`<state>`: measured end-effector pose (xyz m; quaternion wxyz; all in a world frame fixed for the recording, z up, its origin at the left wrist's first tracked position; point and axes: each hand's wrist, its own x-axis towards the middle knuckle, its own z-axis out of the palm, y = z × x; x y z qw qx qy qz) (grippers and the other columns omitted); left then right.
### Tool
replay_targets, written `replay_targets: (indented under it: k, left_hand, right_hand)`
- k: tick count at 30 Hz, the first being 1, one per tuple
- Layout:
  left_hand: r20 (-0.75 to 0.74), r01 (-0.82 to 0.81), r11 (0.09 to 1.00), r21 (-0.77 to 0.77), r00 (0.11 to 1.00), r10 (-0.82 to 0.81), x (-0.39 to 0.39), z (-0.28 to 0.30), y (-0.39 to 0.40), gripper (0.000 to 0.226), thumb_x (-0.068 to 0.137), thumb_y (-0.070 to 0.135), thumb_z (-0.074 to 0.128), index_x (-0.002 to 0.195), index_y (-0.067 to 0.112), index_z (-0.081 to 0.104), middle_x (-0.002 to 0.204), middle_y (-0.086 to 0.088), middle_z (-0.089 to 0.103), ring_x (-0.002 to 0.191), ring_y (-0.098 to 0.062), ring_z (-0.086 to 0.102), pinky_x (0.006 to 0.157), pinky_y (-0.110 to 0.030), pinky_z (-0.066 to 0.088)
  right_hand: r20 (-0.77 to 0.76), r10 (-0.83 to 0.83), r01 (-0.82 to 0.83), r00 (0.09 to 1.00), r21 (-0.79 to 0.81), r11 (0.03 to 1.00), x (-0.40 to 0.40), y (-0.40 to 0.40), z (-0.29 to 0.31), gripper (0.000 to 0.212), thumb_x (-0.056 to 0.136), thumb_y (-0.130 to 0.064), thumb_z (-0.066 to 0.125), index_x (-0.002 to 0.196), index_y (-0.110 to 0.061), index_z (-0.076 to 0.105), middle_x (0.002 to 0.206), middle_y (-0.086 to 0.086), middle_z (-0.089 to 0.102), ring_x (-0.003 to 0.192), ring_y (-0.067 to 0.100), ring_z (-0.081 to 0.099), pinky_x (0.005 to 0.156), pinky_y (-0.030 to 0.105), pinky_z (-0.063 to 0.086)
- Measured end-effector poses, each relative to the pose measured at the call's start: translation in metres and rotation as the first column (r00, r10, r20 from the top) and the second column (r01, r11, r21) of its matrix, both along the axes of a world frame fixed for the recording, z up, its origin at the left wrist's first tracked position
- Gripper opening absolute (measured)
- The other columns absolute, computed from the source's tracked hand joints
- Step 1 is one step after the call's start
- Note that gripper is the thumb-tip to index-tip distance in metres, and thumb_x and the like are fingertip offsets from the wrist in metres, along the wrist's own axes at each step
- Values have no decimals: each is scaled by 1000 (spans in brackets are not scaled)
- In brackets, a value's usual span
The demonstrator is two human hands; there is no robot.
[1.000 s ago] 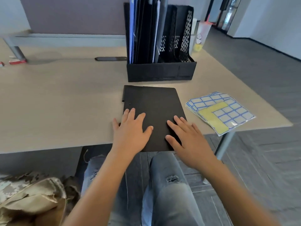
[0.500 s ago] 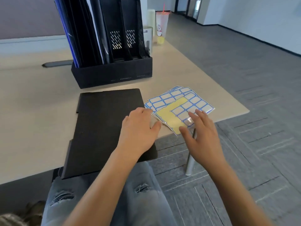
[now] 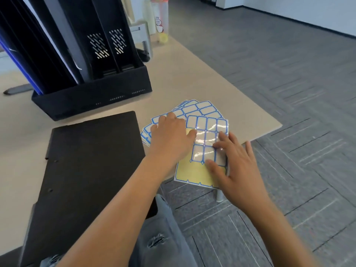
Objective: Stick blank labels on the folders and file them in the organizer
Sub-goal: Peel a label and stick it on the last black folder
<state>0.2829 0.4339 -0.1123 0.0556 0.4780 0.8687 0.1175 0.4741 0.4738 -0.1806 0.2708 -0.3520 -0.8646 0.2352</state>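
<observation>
Both hands, left hand (image 3: 169,135) and right hand (image 3: 234,160), press flat on the label sheets (image 3: 207,120) (lower sheets mostly hidden).

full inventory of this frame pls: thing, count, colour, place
folder: 1, black, flat on the desk's near edge, left of the sheets
label sheets: a fanned stack, count unclear, white labels edged blue, top one part peeled to yellow backing; desk's right side
organizer: 1, black, back of desk, dark and blue folders standing in its left slots
cup: 1, clear with printed figure, behind the organizer
desk: 1, beige
left hand: rests on the sheets
right hand: fingers on the top sheet's right edge
</observation>
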Motion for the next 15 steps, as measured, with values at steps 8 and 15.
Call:
replay_targets:
  k: [8, 15]
  left_hand:
    - [286, -152, 947, 284, 956, 68, 4, -3, 7, 17, 93, 26, 63, 108, 23, 70, 103, 6, 65, 105, -23, 58, 95, -45, 48]
    - [714, -378, 816, 438, 697, -60, 18, 11, -16, 17, 87, 11, 70, 101, 20, 74, 89, 4, 77, 86, -14, 73, 83, -38, 60]
  right_hand:
    - [-50, 5, -6, 999, -9, 1000, 2, 0, -5, 38, 100, -54, 57, 130, -29, 56, 166, -7, 42, 162, 3, 15, 133, 46, 5]
    - [-199, -6, 1, 980, -23, 1000, 1, -4, 6, 38, 96, -44, 67, 129, -25, 63, 161, -11, 44, 160, 14, 28, 130, 55, 17]
